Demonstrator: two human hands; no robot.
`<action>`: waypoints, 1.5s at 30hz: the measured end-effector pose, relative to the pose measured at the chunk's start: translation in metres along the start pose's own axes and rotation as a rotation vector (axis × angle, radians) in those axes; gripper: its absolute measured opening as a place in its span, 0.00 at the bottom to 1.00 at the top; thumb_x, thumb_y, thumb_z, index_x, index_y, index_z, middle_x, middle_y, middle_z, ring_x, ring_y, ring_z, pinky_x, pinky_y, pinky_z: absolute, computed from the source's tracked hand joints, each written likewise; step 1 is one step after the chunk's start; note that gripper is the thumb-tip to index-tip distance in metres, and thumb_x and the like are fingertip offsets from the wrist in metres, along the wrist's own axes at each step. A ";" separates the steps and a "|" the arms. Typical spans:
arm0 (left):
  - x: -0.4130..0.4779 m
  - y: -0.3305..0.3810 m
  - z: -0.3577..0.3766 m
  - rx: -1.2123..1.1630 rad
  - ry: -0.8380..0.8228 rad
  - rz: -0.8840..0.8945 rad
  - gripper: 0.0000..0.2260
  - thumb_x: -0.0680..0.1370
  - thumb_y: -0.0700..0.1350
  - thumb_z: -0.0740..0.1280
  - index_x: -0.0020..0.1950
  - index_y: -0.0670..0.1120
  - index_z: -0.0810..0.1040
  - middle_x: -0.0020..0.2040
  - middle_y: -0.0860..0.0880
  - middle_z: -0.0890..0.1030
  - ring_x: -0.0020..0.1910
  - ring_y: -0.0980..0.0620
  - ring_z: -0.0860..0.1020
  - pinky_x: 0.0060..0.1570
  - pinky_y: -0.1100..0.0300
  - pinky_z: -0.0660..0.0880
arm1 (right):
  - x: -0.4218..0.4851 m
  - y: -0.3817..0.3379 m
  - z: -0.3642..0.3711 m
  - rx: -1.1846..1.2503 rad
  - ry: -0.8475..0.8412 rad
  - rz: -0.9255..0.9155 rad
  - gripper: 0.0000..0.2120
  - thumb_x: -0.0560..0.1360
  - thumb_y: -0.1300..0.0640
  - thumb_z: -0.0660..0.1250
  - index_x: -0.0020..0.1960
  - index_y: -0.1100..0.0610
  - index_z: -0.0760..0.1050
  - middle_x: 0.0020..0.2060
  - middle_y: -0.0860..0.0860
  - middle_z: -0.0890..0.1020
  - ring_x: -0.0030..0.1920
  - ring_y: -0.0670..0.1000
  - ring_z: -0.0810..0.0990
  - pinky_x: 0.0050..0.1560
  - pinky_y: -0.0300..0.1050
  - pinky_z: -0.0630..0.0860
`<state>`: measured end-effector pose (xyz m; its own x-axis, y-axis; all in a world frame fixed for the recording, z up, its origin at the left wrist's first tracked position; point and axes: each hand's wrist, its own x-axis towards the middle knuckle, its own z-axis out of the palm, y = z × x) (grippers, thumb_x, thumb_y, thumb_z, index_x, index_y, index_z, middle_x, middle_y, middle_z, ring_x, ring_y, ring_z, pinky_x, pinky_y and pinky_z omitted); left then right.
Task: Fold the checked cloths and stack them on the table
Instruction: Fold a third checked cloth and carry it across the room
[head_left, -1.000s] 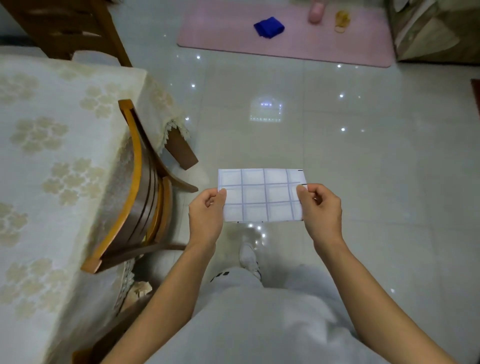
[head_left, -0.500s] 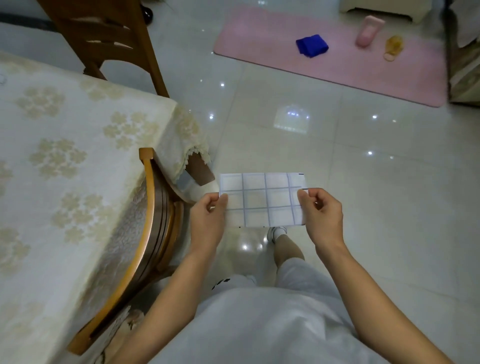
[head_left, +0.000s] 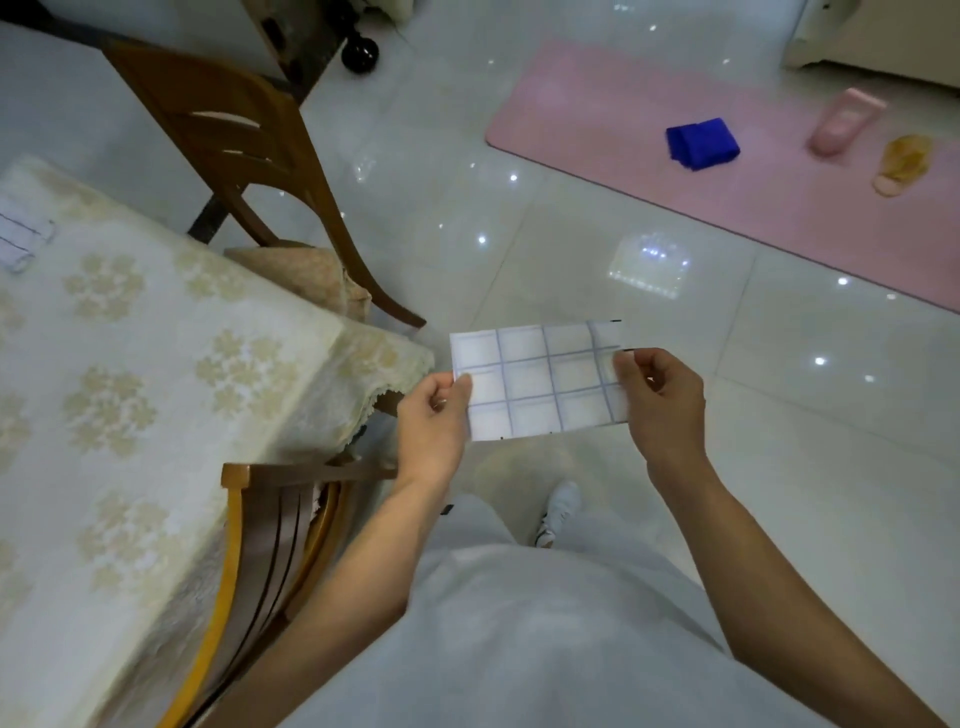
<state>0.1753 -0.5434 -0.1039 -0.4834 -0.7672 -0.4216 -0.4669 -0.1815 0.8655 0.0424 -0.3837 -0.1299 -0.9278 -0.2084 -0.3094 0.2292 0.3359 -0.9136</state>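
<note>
We hold a folded checked cloth (head_left: 537, 382) in the air above the tiled floor (head_left: 571, 244), just right of the table's near corner. Our left hand (head_left: 434, 415) pinches its left edge between thumb and fingers, and our right hand (head_left: 662, 402) pinches its right edge the same way. On the table (head_left: 156, 364), at the far left edge of view, lies part of another checked cloth (head_left: 21, 239).

A table (head_left: 156, 374) draped in a cream floral tablecloth (head_left: 249, 332) bears one checked cloth (head_left: 21, 234) at its far edge.
</note>
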 end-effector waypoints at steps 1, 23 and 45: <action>0.009 0.006 0.006 -0.007 0.010 -0.004 0.09 0.81 0.47 0.67 0.43 0.45 0.79 0.38 0.46 0.79 0.39 0.51 0.76 0.45 0.54 0.74 | 0.012 -0.004 0.001 -0.008 -0.008 -0.004 0.08 0.80 0.52 0.67 0.44 0.50 0.80 0.34 0.46 0.79 0.34 0.41 0.73 0.37 0.33 0.70; 0.299 0.140 0.038 -0.182 0.195 -0.102 0.05 0.81 0.46 0.68 0.47 0.47 0.79 0.46 0.45 0.82 0.47 0.48 0.79 0.51 0.50 0.77 | 0.303 -0.153 0.158 -0.113 -0.202 -0.093 0.08 0.80 0.52 0.67 0.45 0.53 0.81 0.36 0.47 0.82 0.36 0.41 0.77 0.39 0.34 0.74; 0.584 0.261 -0.008 -0.181 0.449 -0.171 0.05 0.81 0.46 0.66 0.52 0.47 0.79 0.50 0.49 0.82 0.51 0.50 0.80 0.53 0.50 0.80 | 0.547 -0.298 0.400 -0.233 -0.449 -0.154 0.07 0.81 0.52 0.66 0.48 0.54 0.81 0.40 0.45 0.84 0.40 0.41 0.80 0.41 0.37 0.73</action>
<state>-0.2227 -1.0442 -0.1219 -0.0267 -0.8987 -0.4377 -0.3569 -0.4004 0.8440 -0.4154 -0.9654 -0.1321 -0.7167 -0.6271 -0.3051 -0.0191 0.4549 -0.8903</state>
